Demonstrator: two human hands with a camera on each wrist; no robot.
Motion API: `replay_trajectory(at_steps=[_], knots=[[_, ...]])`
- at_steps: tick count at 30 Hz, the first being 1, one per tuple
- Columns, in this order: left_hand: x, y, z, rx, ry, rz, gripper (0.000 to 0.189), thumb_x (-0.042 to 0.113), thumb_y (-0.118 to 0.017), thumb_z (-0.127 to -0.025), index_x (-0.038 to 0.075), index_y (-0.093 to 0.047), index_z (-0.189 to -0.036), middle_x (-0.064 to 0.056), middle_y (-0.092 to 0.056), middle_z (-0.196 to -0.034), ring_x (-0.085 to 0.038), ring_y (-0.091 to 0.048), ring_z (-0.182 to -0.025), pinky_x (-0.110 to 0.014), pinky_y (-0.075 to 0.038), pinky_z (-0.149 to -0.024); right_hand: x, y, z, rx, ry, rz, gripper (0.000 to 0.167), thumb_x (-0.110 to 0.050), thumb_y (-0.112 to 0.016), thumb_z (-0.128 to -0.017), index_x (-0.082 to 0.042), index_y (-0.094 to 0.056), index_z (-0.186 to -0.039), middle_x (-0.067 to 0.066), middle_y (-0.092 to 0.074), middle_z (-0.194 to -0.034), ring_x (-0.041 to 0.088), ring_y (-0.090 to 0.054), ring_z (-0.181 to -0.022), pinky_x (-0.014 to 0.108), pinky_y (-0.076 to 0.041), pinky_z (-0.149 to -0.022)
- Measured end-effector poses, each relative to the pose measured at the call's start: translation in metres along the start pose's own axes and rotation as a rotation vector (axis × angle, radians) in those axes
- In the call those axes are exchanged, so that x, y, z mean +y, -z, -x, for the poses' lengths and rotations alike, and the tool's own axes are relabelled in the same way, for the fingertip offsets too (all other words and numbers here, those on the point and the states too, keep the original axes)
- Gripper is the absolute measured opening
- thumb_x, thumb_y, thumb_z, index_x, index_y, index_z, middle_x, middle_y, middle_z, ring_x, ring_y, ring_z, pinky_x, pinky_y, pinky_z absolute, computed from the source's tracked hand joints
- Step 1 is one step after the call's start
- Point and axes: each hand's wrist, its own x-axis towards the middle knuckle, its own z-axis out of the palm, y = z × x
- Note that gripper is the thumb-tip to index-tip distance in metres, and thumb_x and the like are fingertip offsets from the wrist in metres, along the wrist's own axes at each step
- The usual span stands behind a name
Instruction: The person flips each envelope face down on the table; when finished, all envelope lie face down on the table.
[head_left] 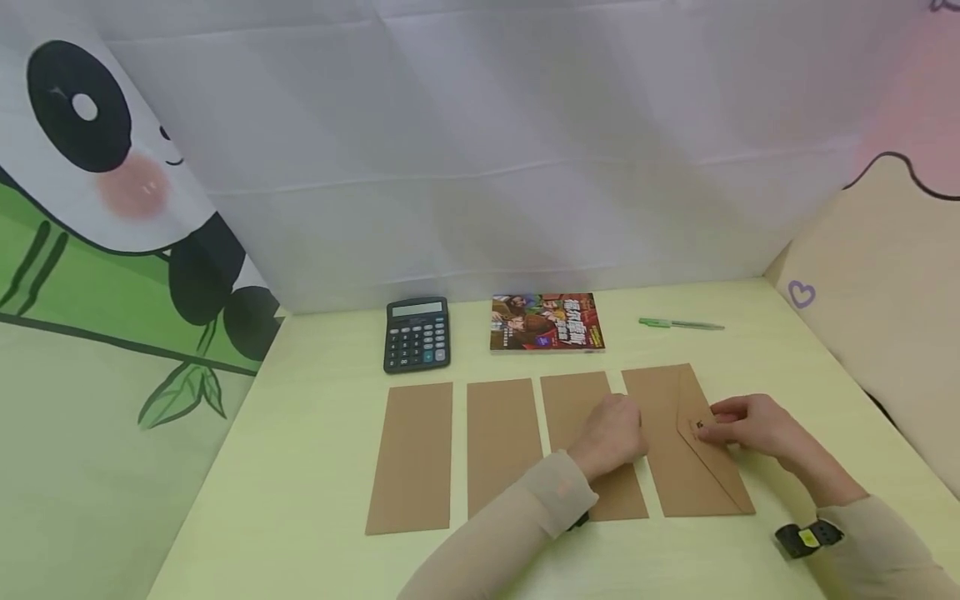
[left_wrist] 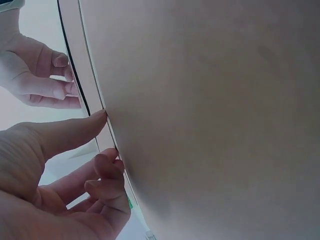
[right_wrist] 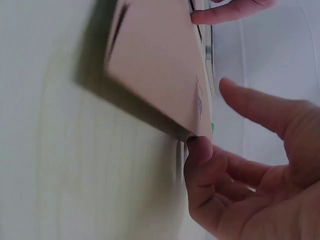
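A brown paper envelope [head_left: 678,467] with a slanted flap line and small dark print lies rightmost in a row on the table. My left hand [head_left: 611,435] is at its left edge, over the neighbouring brown envelope [head_left: 573,392]. In the left wrist view, the thumb tip and bent fingers [left_wrist: 110,185] touch the paper edge. My right hand [head_left: 753,427] is at the flap envelope's right edge. There, the right wrist view shows a fingertip [right_wrist: 200,149] against the edge, the thumb raised apart from it, and a shadow under the paper.
Two more brown envelopes, one far left [head_left: 411,458] and one beside it [head_left: 502,425], continue the row. Behind stand a black calculator [head_left: 417,335], a colourful book [head_left: 547,323] and a green pen [head_left: 681,324]. A white cloth [head_left: 487,150] hangs along the table's back edge.
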Motion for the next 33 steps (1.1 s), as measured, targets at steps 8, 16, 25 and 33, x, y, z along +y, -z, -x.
replay_trajectory(at_steps=[8, 16, 25, 33], knots=[[0.001, 0.001, -0.003, -0.025, -0.022, -0.009, 0.026, 0.01, -0.074, -0.072, 0.011, -0.053, -0.057, 0.001, -0.048, -0.067, -0.011, -0.043, -0.056, -0.021, -0.035, -0.044, 0.003, 0.009, 0.003, -0.077, 0.071, -0.106, 0.055, -0.021, -0.064, -0.092, 0.015, -0.044, -0.13, 0.016, -0.062, -0.107, 0.022, -0.057, -0.087, 0.036, -0.048, -0.068], [0.007, 0.004, -0.002, -0.062, 0.067, 0.174, 0.047, 0.02, -0.076, -0.077, 0.011, -0.042, -0.046, 0.005, -0.032, -0.047, -0.007, -0.031, -0.039, -0.021, -0.025, -0.036, 0.008, 0.021, 0.005, -0.17, 0.132, -0.315, 0.05, -0.007, -0.053, -0.097, 0.016, -0.033, -0.136, 0.021, -0.06, -0.115, 0.019, -0.062, -0.09, 0.038, -0.051, -0.072], [0.01, 0.002, 0.002, -0.011, 0.086, 0.32, 0.052, 0.037, -0.066, -0.088, 0.013, -0.04, -0.05, 0.008, -0.025, -0.042, -0.005, -0.025, -0.034, -0.021, -0.02, -0.035, 0.01, 0.024, -0.001, -0.262, 0.229, -0.471, 0.042, -0.01, -0.047, -0.101, 0.012, -0.037, -0.135, 0.006, -0.064, -0.111, 0.02, -0.062, -0.092, 0.033, -0.051, -0.073], [0.01, 0.001, 0.003, -0.01, 0.089, 0.422, 0.052, 0.045, -0.063, -0.089, 0.011, -0.039, -0.058, 0.007, -0.022, -0.049, -0.006, -0.021, -0.04, -0.022, -0.017, -0.039, 0.008, 0.023, -0.002, -0.351, 0.311, -0.591, 0.035, -0.004, -0.044, -0.101, -0.004, -0.046, -0.135, 0.007, -0.063, -0.117, 0.021, -0.062, -0.096, 0.033, -0.051, -0.079]])
